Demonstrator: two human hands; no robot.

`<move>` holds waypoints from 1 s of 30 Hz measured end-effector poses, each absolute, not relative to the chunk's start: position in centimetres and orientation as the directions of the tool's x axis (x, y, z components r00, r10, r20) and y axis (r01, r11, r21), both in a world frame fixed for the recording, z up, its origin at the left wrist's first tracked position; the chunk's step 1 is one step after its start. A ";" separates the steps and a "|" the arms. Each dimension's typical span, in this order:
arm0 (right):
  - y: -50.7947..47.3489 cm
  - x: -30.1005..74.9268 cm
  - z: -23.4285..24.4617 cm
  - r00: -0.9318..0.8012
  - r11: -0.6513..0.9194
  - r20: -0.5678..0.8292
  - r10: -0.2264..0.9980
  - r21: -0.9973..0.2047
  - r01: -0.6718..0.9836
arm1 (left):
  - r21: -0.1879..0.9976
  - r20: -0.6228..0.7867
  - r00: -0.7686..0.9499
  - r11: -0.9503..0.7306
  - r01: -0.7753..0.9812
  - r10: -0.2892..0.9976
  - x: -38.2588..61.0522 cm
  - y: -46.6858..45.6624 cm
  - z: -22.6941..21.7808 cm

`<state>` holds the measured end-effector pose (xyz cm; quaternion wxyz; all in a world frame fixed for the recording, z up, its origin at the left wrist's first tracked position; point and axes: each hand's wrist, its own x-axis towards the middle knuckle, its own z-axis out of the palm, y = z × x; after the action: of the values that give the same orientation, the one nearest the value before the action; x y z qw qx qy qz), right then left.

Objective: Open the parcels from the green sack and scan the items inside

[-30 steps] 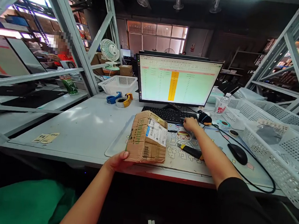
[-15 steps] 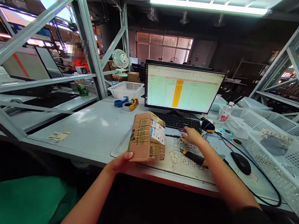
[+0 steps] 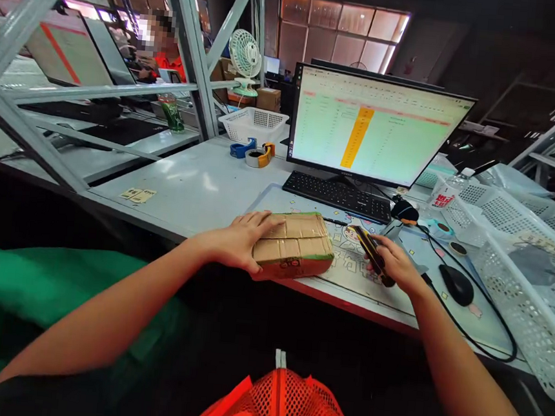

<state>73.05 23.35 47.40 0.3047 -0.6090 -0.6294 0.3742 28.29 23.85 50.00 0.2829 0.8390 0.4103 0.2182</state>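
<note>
While left hand [image 3: 236, 240] grips carton [image 3: 296, 242], white desk [image 3: 189, 184], printed mat [image 3: 342, 272], dim room [image 3: 437, 50]

The left hand [image 3: 238, 240] grips the left end of a taped cardboard box [image 3: 298, 245] at the front edge of the table [image 3: 182, 187]. The right hand [image 3: 395, 265] has its fingers around a black-and-yellow utility knife [image 3: 367, 247]. Behind them, a keyboard [image 3: 337, 196] lies before a lit monitor [image 3: 386, 127]; a black mouse [image 3: 456, 285] sits right of the right hand, near a white perforated basket [image 3: 530, 314].

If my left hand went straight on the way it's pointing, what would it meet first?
Most likely the cardboard box: your left hand is touching its left end, with no visible gap.
</note>
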 end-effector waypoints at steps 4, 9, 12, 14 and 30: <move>24.6 69.5 50.4 -0.265 -0.099 -0.199 0.944 -0.933 0.347 | 0.708 0.165 0.612 -0.525 0.473 0.773 28.8 23.5 49.4; 25.2 68.1 50.3 -0.259 -0.180 -0.271 0.927 -0.928 0.327 | 0.886 0.180 0.501 -0.361 0.291 0.847 26.7 23.3 44.9; 24.3 68.8 49.8 -0.307 -0.209 -0.302 0.903 -0.931 0.299 | 0.933 0.178 0.531 -0.314 0.177 0.828 26.4 23.5 42.2; 23.5 69.3 49.8 -0.342 -0.223 -0.321 0.883 -0.929 0.296 | 0.944 0.184 0.546 -0.301 0.132 0.817 26.8 23.8 41.4; 21.8 70.0 50.9 -0.376 -0.197 -0.354 0.857 -0.897 0.395 | 0.934 0.303 0.521 -0.356 0.003 0.798 29.2 24.0 40.9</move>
<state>70.02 21.77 50.88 0.2017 -0.5211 -0.6005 0.5720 29.22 23.98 40.90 0.4940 0.7185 0.2788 0.4025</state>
